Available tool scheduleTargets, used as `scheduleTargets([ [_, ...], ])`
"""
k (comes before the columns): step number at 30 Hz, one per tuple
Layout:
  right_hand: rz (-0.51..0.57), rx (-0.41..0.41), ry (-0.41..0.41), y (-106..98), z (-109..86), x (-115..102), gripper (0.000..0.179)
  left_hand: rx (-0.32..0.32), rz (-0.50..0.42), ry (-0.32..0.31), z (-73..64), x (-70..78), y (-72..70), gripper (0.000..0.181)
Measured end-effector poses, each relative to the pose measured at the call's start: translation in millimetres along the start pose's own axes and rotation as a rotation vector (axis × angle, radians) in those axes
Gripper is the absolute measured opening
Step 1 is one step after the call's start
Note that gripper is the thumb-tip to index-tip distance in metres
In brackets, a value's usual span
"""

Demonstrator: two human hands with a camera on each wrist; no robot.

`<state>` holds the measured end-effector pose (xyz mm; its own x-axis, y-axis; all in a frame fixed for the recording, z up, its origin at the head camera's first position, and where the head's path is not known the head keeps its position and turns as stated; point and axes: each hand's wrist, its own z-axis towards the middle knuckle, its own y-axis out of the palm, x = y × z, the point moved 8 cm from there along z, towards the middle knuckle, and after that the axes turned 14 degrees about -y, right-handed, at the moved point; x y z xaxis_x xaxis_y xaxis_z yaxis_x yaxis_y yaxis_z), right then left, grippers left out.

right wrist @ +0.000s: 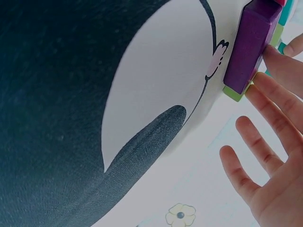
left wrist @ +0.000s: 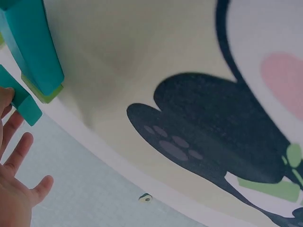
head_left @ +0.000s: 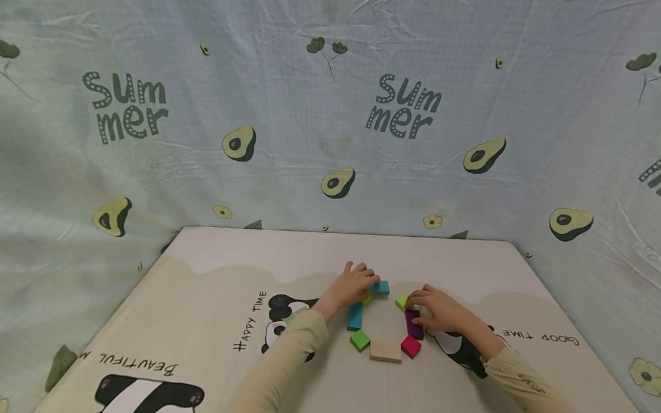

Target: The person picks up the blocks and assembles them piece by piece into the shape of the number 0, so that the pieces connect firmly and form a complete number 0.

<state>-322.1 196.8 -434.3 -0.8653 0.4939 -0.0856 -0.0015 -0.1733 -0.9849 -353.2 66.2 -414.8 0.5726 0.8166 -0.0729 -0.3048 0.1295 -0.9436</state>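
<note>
A ring of coloured wooden blocks lies on the table. At its far side my left hand point(head_left: 354, 286) pinches a teal block point(head_left: 381, 288), and its other fingers spread away in the left wrist view. Nearby are a half-hidden lime block point(head_left: 366, 300) and a longer teal block point(head_left: 354, 317). My right hand point(head_left: 438, 309) touches the right side of the ring. Its fingertips rest at a lime block point(head_left: 402, 302), and the thumb lies against a purple block point(right wrist: 251, 47). The remaining fingers of that hand extend loosely.
A green block point(head_left: 359, 340), a plain wooden block point(head_left: 385, 351) and a red block point(head_left: 411, 346) form the near side of the ring. The table point(head_left: 212, 253) bears panda prints and lettering. Behind it hangs a curtain point(head_left: 283, 111) with avocado prints.
</note>
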Motion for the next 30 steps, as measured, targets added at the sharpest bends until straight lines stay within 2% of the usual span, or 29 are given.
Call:
scheduleTargets([
  [10, 0.017, -0.003, 0.004, -1.1, -0.7, -0.7, 0.023, -0.025, 0.003, 0.009, 3.5, 9.7, 2.3, 0.026],
  [21, 0.009, -0.011, 0.023, -1.6, -0.2, -0.8, 0.025, -0.027, -0.003, 0.005, 10.0, 13.7, 12.2, 0.025],
  [26, 0.005, -0.011, 0.017, -0.7, -0.3, -0.9, 0.024, -0.040, 0.011, -0.007, 10.6, 15.2, 14.8, 0.025],
  [30, -0.031, -0.004, -0.001, -1.3, -0.8, -2.9, 0.026, -0.026, -0.007, -0.007, 10.4, 15.4, 14.1, 0.025],
])
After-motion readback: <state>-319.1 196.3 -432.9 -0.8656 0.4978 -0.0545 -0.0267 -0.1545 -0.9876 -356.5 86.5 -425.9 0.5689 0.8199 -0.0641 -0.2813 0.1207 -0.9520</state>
